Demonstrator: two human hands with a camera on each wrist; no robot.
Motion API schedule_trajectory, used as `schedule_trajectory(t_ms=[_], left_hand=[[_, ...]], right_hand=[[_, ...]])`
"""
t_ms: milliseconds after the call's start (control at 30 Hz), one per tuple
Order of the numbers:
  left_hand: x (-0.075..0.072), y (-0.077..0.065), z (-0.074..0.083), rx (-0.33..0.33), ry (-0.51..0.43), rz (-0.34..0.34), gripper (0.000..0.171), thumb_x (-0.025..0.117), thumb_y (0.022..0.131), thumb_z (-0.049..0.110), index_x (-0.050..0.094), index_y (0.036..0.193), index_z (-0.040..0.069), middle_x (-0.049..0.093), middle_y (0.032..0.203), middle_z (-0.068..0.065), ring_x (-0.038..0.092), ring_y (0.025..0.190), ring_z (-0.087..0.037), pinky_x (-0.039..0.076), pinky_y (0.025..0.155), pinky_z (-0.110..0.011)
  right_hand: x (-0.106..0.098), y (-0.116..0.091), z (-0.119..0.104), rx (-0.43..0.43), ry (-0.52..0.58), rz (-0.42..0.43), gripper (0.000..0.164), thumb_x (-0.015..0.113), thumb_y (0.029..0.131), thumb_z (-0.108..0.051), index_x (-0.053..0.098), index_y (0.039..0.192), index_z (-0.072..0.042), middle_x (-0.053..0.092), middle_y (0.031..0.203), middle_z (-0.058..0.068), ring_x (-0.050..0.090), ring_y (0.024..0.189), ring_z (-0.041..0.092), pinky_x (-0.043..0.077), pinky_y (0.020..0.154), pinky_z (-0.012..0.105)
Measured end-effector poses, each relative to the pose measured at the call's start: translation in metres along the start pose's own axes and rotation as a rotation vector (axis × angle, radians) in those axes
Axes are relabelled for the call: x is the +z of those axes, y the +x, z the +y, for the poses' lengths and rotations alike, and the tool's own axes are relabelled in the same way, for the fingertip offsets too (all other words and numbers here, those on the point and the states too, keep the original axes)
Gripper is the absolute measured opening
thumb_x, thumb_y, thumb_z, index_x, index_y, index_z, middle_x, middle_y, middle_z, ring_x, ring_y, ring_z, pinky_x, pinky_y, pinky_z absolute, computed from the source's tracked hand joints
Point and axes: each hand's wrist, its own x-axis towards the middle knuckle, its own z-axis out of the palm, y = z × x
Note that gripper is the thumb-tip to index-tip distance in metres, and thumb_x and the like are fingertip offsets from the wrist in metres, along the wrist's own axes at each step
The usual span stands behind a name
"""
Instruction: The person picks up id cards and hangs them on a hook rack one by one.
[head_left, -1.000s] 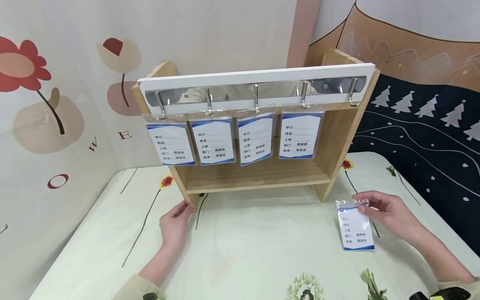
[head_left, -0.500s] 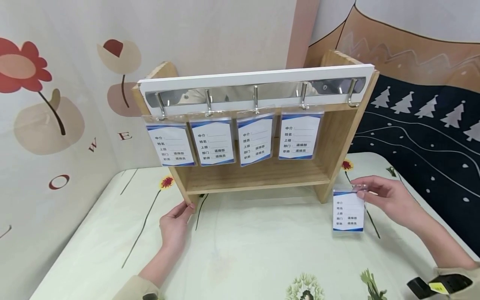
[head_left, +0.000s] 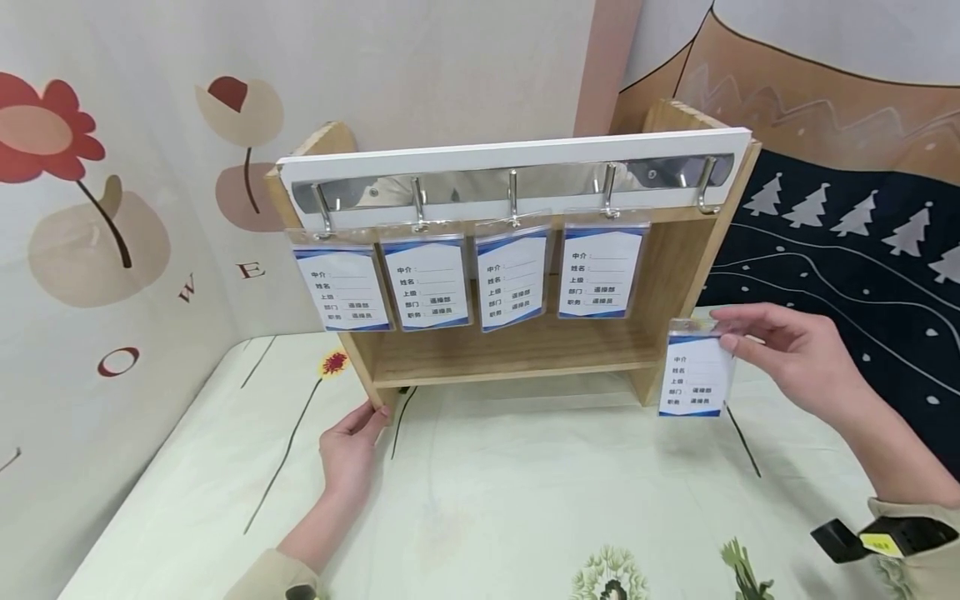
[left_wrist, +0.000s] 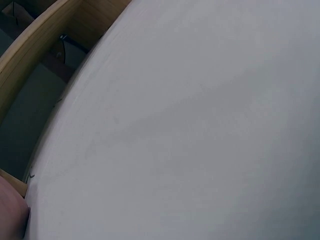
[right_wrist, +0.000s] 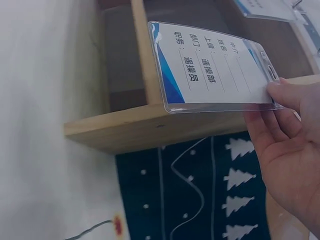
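My right hand [head_left: 802,358] pinches a badge holder [head_left: 694,375] by its upper right corner, thumb in front. The clear plastic sleeve with a white and blue card hangs upright, overlapping the right leg of the wooden rack [head_left: 517,358]. In the right wrist view the same badge holder [right_wrist: 215,70] lies between thumb and fingers at its slotted end. My left hand [head_left: 352,450] grips the foot of the rack's left side, thumb toward the front. Along the rack's top, a metal hook strip [head_left: 465,187] carries several similar badges, one being the badge [head_left: 603,271] nearest the right; the far-right hook [head_left: 705,187] is bare.
A pale floral cloth [head_left: 510,492] covers the table under the rack. Behind stands a light printed curtain [head_left: 450,67], and a dark cloth with white trees [head_left: 832,250] hangs at the right. The rack's lower shelf [head_left: 517,354] sits beneath the hanging badges.
My right hand has raised the badge holder off the tabletop, up and slightly left, toward the rack's right side. The left hand and the rack have stayed in place.
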Motion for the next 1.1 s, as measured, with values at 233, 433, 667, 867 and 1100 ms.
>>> schedule_trajectory(t_ms=[233,433,667,867,1100], left_hand=[[0.001,-0.001,0.001,0.003,0.003,-0.005,0.039,0.070,0.099,0.016,0.065,0.134,0.000,0.066,0.128,-0.022,0.063,0.093,0.007,0.049,0.081,-0.006],[0.001,-0.001,0.000,0.000,0.000,-0.007,0.039,0.070,0.099,0.017,0.065,0.134,0.000,0.065,0.129,-0.022,0.062,0.091,0.010,0.049,0.080,-0.006],[0.000,-0.001,0.001,0.000,-0.003,-0.005,0.039,0.070,0.099,0.017,0.065,0.134,0.000,0.065,0.129,-0.022,0.061,0.090,0.012,0.048,0.081,-0.006],[0.000,0.000,0.001,-0.004,0.001,-0.008,0.040,0.070,0.099,0.017,0.065,0.135,0.001,0.065,0.129,-0.021,0.064,0.096,0.006,0.049,0.081,-0.006],[0.000,0.000,0.000,-0.013,0.009,-0.011,0.040,0.070,0.099,0.018,0.065,0.136,0.002,0.065,0.130,-0.020,0.065,0.107,-0.005,0.048,0.081,-0.006]], right_hand=[[-0.010,0.012,-0.015,-0.037,0.016,0.042,0.032,0.071,0.096,0.000,0.071,0.126,-0.009,0.067,0.105,-0.027,0.061,0.083,0.000,0.047,0.076,0.005],[-0.015,0.019,-0.029,-0.068,0.028,0.075,0.033,0.071,0.095,0.003,0.071,0.126,-0.008,0.069,0.105,-0.023,0.063,0.083,0.000,0.047,0.075,0.005],[-0.019,0.028,-0.044,-0.107,0.018,0.147,0.035,0.072,0.093,0.006,0.071,0.126,-0.005,0.069,0.105,-0.025,0.063,0.085,-0.002,0.048,0.077,0.004],[-0.024,0.036,-0.051,-0.202,0.081,0.196,0.040,0.070,0.088,0.018,0.072,0.123,0.000,0.071,0.105,-0.021,0.066,0.090,-0.003,0.048,0.082,0.005],[-0.027,0.042,-0.059,-0.262,0.101,0.231,0.038,0.069,0.089,0.018,0.072,0.123,0.001,0.073,0.105,-0.017,0.068,0.092,-0.001,0.048,0.085,0.006]])
